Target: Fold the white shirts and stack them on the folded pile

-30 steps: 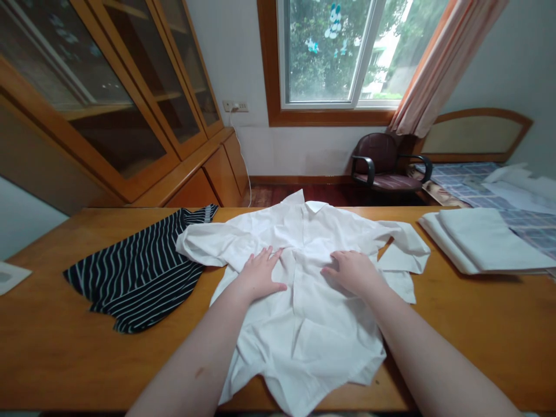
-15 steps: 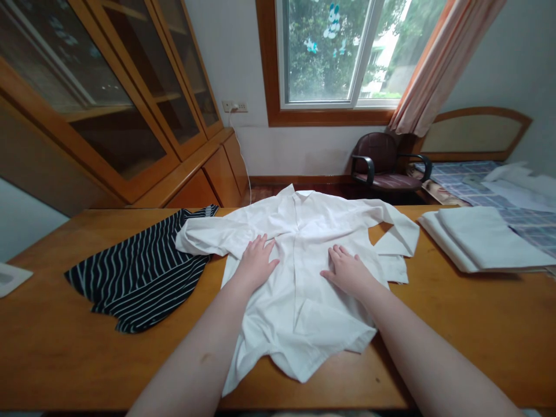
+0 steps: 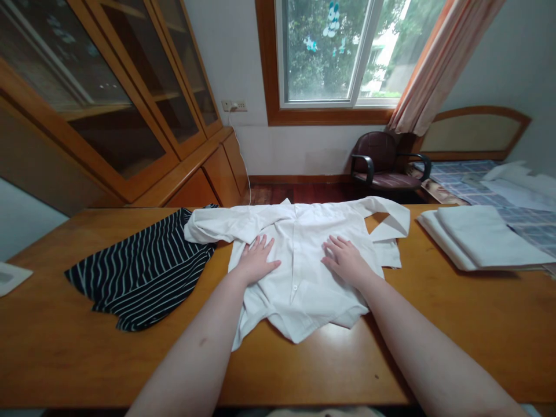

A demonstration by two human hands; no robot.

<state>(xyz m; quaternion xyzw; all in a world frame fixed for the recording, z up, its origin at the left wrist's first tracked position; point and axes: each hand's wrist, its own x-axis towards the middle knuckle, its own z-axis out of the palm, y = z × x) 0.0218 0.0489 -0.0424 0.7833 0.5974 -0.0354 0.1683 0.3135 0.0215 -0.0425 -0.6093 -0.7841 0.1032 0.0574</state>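
Note:
A white long-sleeved shirt (image 3: 293,301) lies front up across the table, wrinkled, with its collar end at the far edge and its hem toward me. One sleeve stretches left; the other is bent in a loop on the right. My left hand (image 3: 257,262) rests flat on the left half of the shirt, fingers spread. On the right half lies my right hand (image 3: 345,260), fingers stretched out and palm down. A button shows on the front strip between the hands. The left cuff overlaps a black cloth with white stripes (image 3: 143,266).
On the wooden table (image 3: 304,376), folded white cloth (image 3: 482,237) sits at the right and a white object (image 3: 13,278) at the left edge. Beyond stand a glass-door cabinet (image 3: 174,156), a brown armchair (image 3: 384,162) and a bed (image 3: 464,179).
The shirt has shifted away from me; its hem lies farther up the table and its collar now reaches the far edge, mostly out of sight. Both hands stay flat on it.

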